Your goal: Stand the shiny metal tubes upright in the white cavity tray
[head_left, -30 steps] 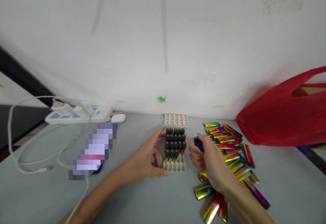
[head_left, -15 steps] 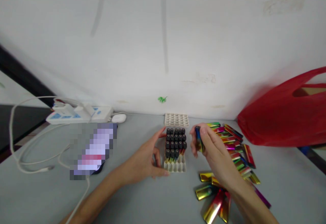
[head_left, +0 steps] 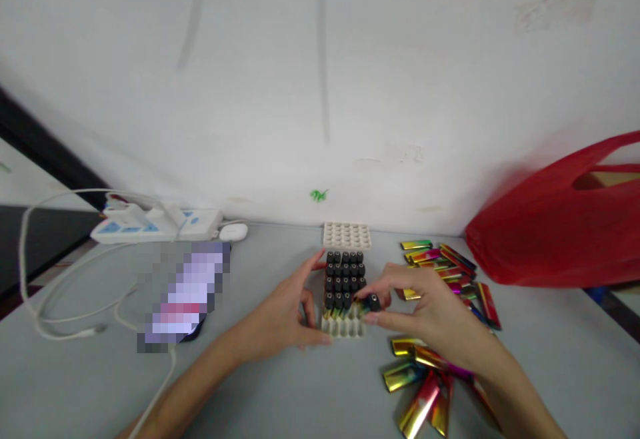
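A white tray (head_left: 343, 330) with rows of sockets sits on the table. Several shiny tubes with black ends (head_left: 345, 269) stand upright in its farther rows; the nearest sockets show bare. My left hand (head_left: 287, 312) spans the tray's left side, with forefinger at the far corner and thumb at the near one. Between the thumb and fingers of my right hand (head_left: 420, 302) is a shiny tube with a black end (head_left: 373, 302), tilted over the tray's right edge beside the nearest partly filled row. Its lower part is blurred, so I cannot tell whether it touches a socket.
Shiny multicoloured tubes (head_left: 420, 402) lie loose on the right. A second socketed tray (head_left: 347, 234) is by the wall. A red bag (head_left: 555, 226) stands at the right; a power strip (head_left: 200, 222), white cable (head_left: 45, 319) and blurred-out phone (head_left: 190, 299) are at the left.
My right hand has moved left and nearer to me, bringing the tube from beside the tray to over its right edge. My left hand and the tray have stayed in place.
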Available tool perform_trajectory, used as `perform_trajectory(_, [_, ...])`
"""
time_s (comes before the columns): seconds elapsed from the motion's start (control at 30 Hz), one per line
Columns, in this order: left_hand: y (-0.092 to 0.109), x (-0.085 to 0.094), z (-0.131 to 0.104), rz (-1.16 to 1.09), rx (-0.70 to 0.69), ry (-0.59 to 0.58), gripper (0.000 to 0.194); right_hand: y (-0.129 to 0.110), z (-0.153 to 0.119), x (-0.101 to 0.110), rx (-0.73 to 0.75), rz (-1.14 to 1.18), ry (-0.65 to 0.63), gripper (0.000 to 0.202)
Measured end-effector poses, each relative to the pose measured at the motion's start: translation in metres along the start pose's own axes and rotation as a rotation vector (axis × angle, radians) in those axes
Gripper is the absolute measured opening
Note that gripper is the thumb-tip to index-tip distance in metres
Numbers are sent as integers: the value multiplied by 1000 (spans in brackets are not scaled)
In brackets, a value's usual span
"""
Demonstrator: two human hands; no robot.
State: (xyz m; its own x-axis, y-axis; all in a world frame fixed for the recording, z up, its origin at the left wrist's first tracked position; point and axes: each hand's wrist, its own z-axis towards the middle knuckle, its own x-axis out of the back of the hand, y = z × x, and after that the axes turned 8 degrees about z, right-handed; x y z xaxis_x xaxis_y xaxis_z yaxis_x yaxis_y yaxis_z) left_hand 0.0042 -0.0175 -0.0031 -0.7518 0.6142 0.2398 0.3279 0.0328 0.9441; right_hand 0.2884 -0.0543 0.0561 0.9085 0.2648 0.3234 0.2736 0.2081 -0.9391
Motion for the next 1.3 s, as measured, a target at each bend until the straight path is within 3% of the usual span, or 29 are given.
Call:
perform_trajectory(0.17, [-1, 0, 1, -3, -10, -9, 144, 10, -1, -1, -50, -61, -40, 25])
perform_trajectory(0.5, [-3, 0, 1, 0, -32, -3, 144, 8, -1, -6, -61, -102, -67, 21])
perform_trajectory(0.7, [-5, 0, 2, 3, -30, -9, 144, 4, 2, -5, -4, -137, 31, 20])
perform_trajectory(0.8, [-7, 1, 2, 28, -27, -10, 144, 5, 3, 1, 2, -162, 140, 21])
perform_trajectory(0.93, [-8, 1, 2, 29, 6, -30, 146, 14, 3, 18, -58, -372, 287, 17])
perform_trajectory(1.13, [-4, 1, 1, 3, 6, -12, 146, 31, 0, 47, -222, -715, 152, 10])
perform_trajectory(1.3, [-3, 1, 1, 6, -5, -14, 146, 38, -2, 47, -278, -847, 80, 14])
